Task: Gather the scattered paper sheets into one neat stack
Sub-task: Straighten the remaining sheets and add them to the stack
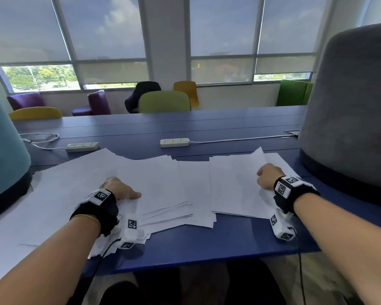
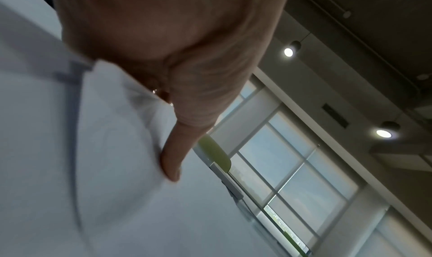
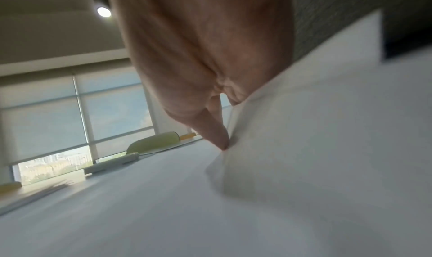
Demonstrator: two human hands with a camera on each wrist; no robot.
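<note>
Many white paper sheets lie fanned and overlapping across the near part of the blue table. My left hand grips the left bunch, the thumb lying on top of the paper while the fingers are hidden behind it. My right hand holds the right bunch near its edge. There the thumb pinches a sheet whose far corner stands lifted off the pile. Both wrists wear black bands with marker tags.
Two white power strips with cables lie just beyond the papers. A grey padded divider stands at the right, a teal one at the left. The table's front edge is close. Coloured chairs stand past the table.
</note>
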